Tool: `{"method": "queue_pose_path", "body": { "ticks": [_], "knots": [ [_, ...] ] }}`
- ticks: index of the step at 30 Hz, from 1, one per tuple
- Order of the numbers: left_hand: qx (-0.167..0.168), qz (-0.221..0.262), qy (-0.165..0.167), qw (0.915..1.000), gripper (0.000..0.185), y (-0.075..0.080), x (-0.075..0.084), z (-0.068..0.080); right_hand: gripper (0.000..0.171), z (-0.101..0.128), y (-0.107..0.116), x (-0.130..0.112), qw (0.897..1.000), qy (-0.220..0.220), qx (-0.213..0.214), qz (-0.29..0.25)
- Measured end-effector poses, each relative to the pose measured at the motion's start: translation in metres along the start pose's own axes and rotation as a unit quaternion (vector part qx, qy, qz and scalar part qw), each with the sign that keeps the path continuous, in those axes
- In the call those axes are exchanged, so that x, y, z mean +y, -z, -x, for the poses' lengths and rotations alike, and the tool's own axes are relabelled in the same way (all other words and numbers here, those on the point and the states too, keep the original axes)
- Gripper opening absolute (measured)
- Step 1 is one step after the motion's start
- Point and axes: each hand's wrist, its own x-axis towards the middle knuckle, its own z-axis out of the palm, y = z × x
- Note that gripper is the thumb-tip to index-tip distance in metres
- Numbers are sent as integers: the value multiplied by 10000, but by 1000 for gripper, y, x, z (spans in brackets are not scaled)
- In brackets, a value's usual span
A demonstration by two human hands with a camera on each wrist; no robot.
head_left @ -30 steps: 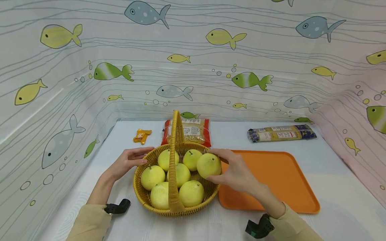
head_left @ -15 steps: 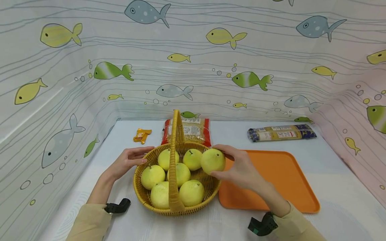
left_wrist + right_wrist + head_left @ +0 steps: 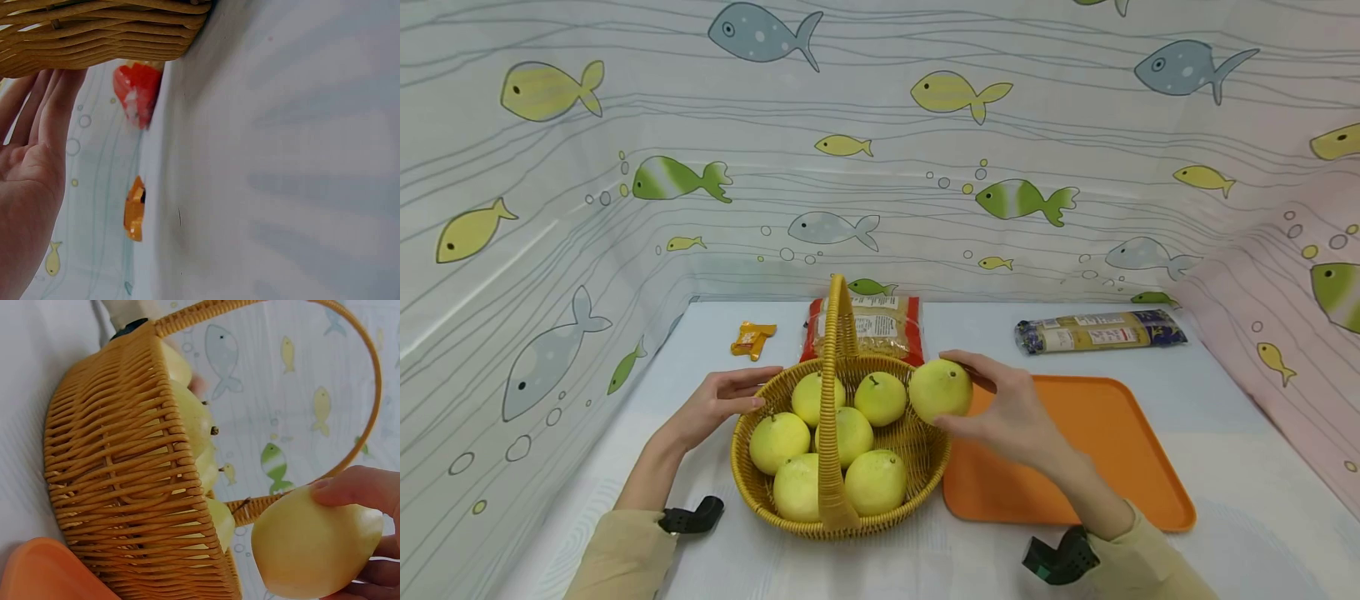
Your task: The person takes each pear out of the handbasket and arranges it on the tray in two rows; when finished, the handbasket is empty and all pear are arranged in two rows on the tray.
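A yellow-green pear (image 3: pixel 940 391) is gripped between the thumb and fingers of my right hand (image 3: pixel 1011 412), above the right rim of a woven basket (image 3: pixel 747 486) with a tall arched handle (image 3: pixel 829 417). In the right wrist view the held pear (image 3: pixel 309 547) appears clear of the basket's rim, thumb across its side. Several more pears (image 3: pixel 876 483) lie inside the basket. My left hand (image 3: pixel 721 402) rests at the basket's left rim, fingers extended; in the left wrist view that hand (image 3: pixel 34 165) has its fingertips hidden behind the wickerwork (image 3: pixel 119 37).
An orange tray (image 3: pixel 1075 442) lies right of the basket, under my right forearm. Behind the basket stands a red-edged clear food packet (image 3: pixel 880 325). An orange wrapped packet (image 3: pixel 752 340) is at back left, and a long blue-ended noodle pack (image 3: pixel 1101 331) at back right.
My right hand has lifted the pear up and rightward from inside the basket to over its right rim, leaving a gap among the pears. The left hand has stayed in place.
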Motion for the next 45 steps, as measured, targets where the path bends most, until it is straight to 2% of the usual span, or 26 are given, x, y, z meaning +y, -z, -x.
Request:
{"method": "queue_pose_path", "body": {
  "ticks": [14,26,40,45],
  "knots": [
    [-1,-3,-16,10000,51,0,-1,-1,68,-4,11,8,9990,-257,343,149],
    [-10,6,-13,10000,51,0,0,-1,65,-10,19,26,9957,-721,528,223],
    [-30,30,-24,10000,51,0,2,-1,67,-17,13,59,9899,-1288,422,419],
    [-24,25,-21,10000,51,0,0,-1,68,-18,9,72,9889,-1350,395,481]
  ]
}}
